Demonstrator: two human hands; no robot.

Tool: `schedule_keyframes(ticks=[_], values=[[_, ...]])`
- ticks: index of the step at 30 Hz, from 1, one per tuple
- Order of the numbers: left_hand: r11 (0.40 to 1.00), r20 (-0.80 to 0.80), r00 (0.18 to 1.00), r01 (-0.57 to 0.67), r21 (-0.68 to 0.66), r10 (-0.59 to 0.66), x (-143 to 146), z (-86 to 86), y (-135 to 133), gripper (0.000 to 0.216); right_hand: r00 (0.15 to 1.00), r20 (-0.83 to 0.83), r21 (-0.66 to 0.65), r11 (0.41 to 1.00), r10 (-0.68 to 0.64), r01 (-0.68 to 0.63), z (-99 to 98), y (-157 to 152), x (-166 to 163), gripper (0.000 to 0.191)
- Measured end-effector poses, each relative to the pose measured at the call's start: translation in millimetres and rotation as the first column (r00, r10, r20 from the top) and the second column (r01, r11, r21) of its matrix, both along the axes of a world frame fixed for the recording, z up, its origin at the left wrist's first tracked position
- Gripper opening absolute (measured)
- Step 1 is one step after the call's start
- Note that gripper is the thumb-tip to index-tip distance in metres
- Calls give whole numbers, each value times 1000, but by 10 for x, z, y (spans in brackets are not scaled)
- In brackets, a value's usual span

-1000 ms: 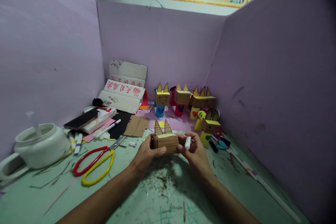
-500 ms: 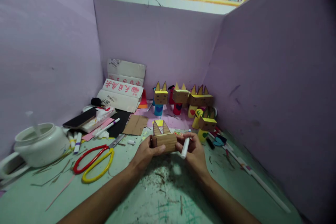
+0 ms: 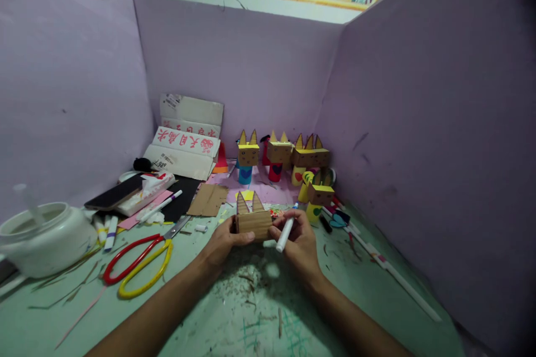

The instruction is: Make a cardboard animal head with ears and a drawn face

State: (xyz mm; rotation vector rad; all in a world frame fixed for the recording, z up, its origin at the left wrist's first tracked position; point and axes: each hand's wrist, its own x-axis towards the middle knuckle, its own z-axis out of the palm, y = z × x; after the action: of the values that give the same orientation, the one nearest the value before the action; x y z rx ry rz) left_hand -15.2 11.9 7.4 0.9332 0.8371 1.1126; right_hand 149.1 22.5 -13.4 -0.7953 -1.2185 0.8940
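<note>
My left hand grips a small cardboard box with two pointed ears, held just above the green table. My right hand touches the box's right end and holds a white marker, which slants down toward me. Both hands are closed. Behind them stand several finished cardboard animal figures on coloured cups, in a row near the back wall.
Red and yellow scissors lie left of my hands. A white pot sits at far left, with markers, a phone and cardboard scraps behind. Purple partition walls enclose the table; a long white stick lies at right.
My right hand has turned the white marker from upright to slanting down beside the box. The view has shifted slightly, so everything sits a little further left.
</note>
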Motion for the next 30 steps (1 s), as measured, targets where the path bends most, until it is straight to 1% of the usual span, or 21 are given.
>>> schedule_keyframes(ticks=[2, 5, 10, 14, 18, 21, 23, 26, 28, 30], values=[[1000, 2, 1000, 13, -14, -13, -8, 19, 3, 58, 1000, 4, 7, 1000, 8, -8, -4, 3, 7, 32], [1000, -12, 1000, 18, 4, -18, -23, 13, 14, 55, 1000, 11, 4, 1000, 13, -13, -12, 4, 20, 32], [999, -110, 993, -37, 34, 41, -47, -55, 50, 58, 1000, 18, -5, 1000, -17, 17, 8, -6, 30, 28], [998, -129, 990, -51, 44, 56, -58, -94, 82, 56, 999, 5, -28, 999, -37, 37, 35, -17, 18, 29], [999, -86, 996, 4, 49, 1, -58, -84, 77, 56, 999, -11, -56, 998, -30, 30, 39, -28, 9, 30], [998, -58, 997, 46, 49, -43, -44, -59, 52, 57, 999, 23, -37, 999, -36, 37, 46, -43, 12, 29], [998, -41, 998, 53, 42, -51, -27, -40, 38, 58, 998, 54, -11, 999, -36, 36, 52, -52, 16, 28], [1000, -32, 999, 17, -10, -17, 6, -12, 26, 57, 996, 86, 19, 999, -33, 31, 66, -59, 31, 25], [998, -42, 999, -20, -56, 18, 29, 5, 17, 55, 997, 56, 28, 998, -51, 50, 89, -66, 58, 21], [997, -56, 998, -40, -69, 36, 49, 17, 5, 54, 996, -10, 27, 996, -88, 89, 133, -80, 103, 26]])
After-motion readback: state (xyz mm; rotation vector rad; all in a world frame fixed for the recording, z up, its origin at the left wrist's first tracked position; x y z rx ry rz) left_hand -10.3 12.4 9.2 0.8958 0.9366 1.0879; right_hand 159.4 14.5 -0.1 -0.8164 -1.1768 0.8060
